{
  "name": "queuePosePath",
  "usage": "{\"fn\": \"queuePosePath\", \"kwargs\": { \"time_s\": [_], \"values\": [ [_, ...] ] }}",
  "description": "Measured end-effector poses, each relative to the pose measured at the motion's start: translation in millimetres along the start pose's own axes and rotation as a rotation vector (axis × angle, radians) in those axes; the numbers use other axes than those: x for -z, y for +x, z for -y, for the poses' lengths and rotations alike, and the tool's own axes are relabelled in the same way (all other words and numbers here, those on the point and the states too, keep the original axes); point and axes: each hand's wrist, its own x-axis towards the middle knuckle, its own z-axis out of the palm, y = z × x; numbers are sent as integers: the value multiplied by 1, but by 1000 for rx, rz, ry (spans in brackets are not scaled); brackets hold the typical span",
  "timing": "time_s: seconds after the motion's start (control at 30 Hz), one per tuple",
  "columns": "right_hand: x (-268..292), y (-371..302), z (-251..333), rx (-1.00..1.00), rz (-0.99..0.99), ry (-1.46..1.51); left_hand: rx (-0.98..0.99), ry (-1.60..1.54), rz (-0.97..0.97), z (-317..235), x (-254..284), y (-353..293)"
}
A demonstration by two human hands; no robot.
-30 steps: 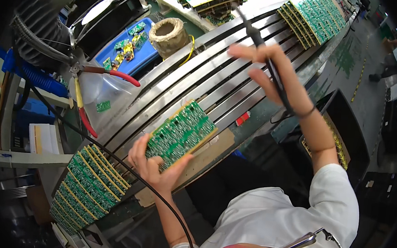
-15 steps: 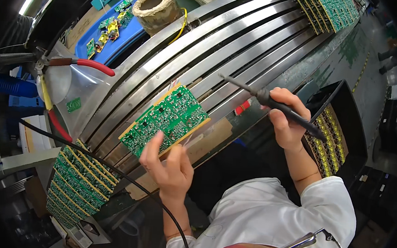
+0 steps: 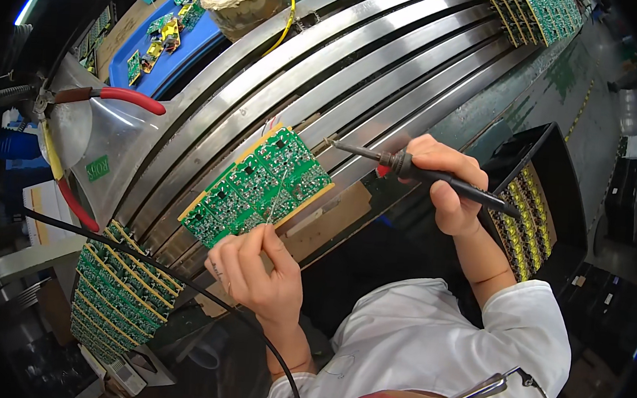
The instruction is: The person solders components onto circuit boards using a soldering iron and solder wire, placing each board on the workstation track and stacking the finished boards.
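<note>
Circuit board (image 3: 252, 182), green with tan edges, lies left of centre in the frame on a bench of metal rails (image 3: 345, 51), which sweeps from lower left to upper right. Right of centre is a black bin (image 3: 571, 208) holding rows of yellow and dark parts (image 3: 522, 222). More green boards (image 3: 120, 296) are packed closely at lower left, and another row of boards (image 3: 542, 18) fills the upper right. At upper left sits a blue tray (image 3: 195, 49) with small boards in it, beside a rough, open-topped pot (image 3: 244, 17). Near the middle, the right hand (image 3: 458, 217) is closed around a soldering iron (image 3: 424, 173), whose tip is just beside the board's right edge. The left hand (image 3: 260, 277), thumb and finger pinched together at the board's lower edge, grips a thin wire (image 3: 282, 191) that reaches over the board.
</note>
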Motion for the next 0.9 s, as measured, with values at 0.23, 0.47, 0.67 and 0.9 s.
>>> {"fn": "queuePosePath", "kwargs": {
  "time_s": [0.23, 0.47, 0.67, 0.9],
  "values": [
    [-5, -4, -9, -3, -13, 69, -36, -24, -114, -2, -7, -13],
    [-8, -9, 2, -26, 27, 43, -22, -13, -171, 15, -3, -30],
    [-13, -6, 5, 32, 61, 0, 53, -95, -157, 28, 3, -40],
    [-20, -5, 0, -11, -38, 60, 46, -146, -165, 34, 2, -40]
  ]
}}
